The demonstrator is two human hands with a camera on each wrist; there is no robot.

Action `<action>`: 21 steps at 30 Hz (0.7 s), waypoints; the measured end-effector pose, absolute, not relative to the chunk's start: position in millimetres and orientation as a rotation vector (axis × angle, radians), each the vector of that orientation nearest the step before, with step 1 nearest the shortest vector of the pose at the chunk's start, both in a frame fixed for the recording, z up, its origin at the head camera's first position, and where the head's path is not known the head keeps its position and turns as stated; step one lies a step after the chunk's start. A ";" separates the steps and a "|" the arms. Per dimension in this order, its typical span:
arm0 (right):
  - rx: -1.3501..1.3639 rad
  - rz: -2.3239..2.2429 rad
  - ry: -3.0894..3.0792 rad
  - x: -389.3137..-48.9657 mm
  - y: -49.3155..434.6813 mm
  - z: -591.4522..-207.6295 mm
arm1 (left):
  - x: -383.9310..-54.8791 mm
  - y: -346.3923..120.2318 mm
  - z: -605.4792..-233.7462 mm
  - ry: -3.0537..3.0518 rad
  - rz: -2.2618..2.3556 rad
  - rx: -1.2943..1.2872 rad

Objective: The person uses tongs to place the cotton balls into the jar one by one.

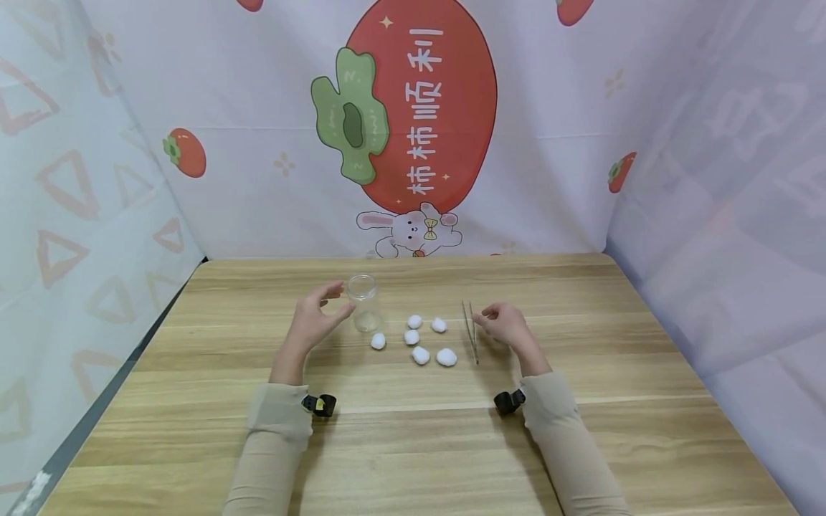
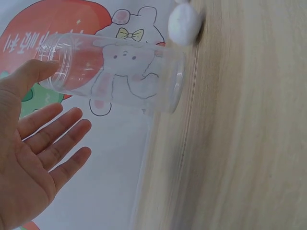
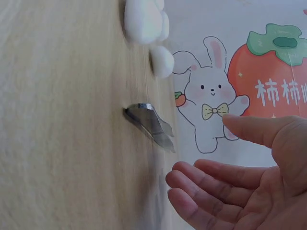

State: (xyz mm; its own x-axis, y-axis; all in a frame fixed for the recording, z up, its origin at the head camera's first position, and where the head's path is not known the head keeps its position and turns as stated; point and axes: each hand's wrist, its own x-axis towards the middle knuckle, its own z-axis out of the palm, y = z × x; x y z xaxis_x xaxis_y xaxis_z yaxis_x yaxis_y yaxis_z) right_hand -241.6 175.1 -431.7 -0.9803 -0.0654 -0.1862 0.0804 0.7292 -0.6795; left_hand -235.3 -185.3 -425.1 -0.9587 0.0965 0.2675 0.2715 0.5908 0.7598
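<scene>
A clear, lidless jar [image 1: 366, 308] stands upright on the wooden table. Beside it on the left is my left hand [image 1: 314, 315], fingers spread and thumb near the jar's neck; the left wrist view shows the jar [image 2: 120, 72] with nothing inside. Metal tweezers [image 1: 471, 333] lie on the table at the right of several white cotton balls [image 1: 421, 355]. My right hand [image 1: 506, 326] hovers at the right side of the tweezers. In the right wrist view its fingers [image 3: 211, 191] are apart from the tweezers [image 3: 151, 125] and hold nothing.
One cotton ball [image 1: 378, 341] lies close to the jar's base, apart from the others. Behind the table [image 1: 413, 444] hangs a white cloth [image 1: 258, 193] printed with persimmons and a rabbit. Further cloth walls flank both sides.
</scene>
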 end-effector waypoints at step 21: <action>0.412 -1.513 2.341 -247.4 168.7 -447.4 | -245.3 -173.1 -434.2 -2.578 -1.519 -0.253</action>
